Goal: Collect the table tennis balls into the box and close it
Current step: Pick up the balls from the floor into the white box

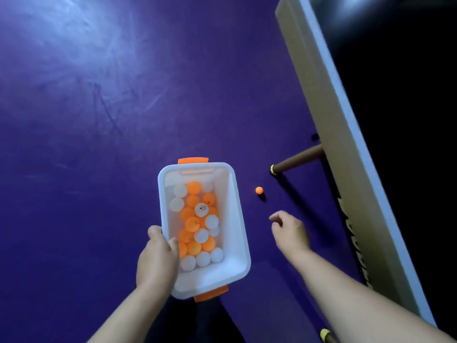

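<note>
The loose orange ball [259,190] lies on the purple floor [99,120], to the right of the box and near the foot of a brown table leg [296,160]. It looks hollow, very light and smooth. A nudge would likely send it rolling under the table tennis table [333,120], so it is best pinched from above between thumb and fingertips, or cupped from the far side.

The right hand [291,231] hovers near the ball without touching it, fingers loosely curled and holding nothing.

The white plastic box [239,219] is carried above the floor, lidless. Its bottom is covered with orange and white balls [195,224], and an orange latch [193,160] sits at each short end. The left hand [157,258] grips its near left rim, thumb hooked inside and fingers outside. The load seems light and the walls stiff, so this one-handed hold should serve, though tipping the box would spill balls. No lid is in view.
</note>
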`<state>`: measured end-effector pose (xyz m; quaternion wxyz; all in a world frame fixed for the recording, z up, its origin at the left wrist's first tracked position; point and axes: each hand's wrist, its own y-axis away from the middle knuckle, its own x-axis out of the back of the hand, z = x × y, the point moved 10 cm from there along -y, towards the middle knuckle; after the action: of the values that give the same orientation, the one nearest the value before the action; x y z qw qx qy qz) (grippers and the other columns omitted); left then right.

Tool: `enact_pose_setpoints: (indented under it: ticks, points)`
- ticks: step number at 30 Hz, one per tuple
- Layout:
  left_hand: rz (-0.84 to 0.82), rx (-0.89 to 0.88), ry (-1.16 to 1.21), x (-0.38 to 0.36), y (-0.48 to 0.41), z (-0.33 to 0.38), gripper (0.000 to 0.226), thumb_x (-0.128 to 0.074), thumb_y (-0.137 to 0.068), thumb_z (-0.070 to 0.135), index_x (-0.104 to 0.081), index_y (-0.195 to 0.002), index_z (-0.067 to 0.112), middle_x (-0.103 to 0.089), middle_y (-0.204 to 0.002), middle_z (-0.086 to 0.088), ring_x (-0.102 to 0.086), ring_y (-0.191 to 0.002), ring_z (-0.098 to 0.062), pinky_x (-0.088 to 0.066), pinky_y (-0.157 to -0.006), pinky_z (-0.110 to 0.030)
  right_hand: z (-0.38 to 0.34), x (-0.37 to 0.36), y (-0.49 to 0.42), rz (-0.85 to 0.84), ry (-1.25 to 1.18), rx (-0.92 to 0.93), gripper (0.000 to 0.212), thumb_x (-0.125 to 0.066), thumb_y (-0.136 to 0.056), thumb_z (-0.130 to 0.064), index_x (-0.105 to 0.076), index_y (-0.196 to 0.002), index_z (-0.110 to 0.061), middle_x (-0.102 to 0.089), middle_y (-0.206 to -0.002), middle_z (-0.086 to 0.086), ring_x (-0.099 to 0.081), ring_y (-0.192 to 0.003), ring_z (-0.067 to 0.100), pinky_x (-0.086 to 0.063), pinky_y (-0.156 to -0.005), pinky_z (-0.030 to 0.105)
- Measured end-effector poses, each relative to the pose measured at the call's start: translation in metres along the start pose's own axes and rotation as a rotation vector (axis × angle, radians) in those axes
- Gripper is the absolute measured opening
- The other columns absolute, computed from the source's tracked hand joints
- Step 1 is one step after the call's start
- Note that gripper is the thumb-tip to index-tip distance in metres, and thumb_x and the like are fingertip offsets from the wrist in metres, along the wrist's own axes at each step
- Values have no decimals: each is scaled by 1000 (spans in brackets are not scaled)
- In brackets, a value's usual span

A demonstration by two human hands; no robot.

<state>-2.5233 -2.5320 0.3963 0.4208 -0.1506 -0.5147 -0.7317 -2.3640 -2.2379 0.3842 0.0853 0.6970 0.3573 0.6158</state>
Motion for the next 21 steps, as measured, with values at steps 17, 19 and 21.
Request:
enact_pose_setpoints:
  ticks: [17, 19, 21]
  points:
    - [-5, -43, 113, -244, -249, -44, 12, -45, -94, 21, -37, -96, 11, -55, -70, -7, -54, -64, -30, -42, -55, -38, 96, -242, -351, -56, 533, -67, 40, -47, -91, -13, -45, -131, -20, -40, -125, 12, -52, -107, 33, -44, -76, 35]
    - [0, -71, 130, -257, -264, -44, 13, -45, -94, 22, -38, -99, 12, -55, -73, -5, -55, -67, -31, -46, -60, -42, 106, -257, -370, -29, 550, -73, 44, -49, -91, -10, -42, -133, -21, -36, -129, 13, -50, -110, 34, -43, -78, 36]
    - [3, -91, 155, -267, -273, -45, 13, -45, -94, 24, -39, -99, 14, -54, -73, -3, -55, -66, -27, -47, -57, -41, 114, -272, -386, -23, 516, -82, 51, -49, -93, -8, -36, -139, -23, -31, -137, 13, -48, -113, 35, -44, -83, 37]
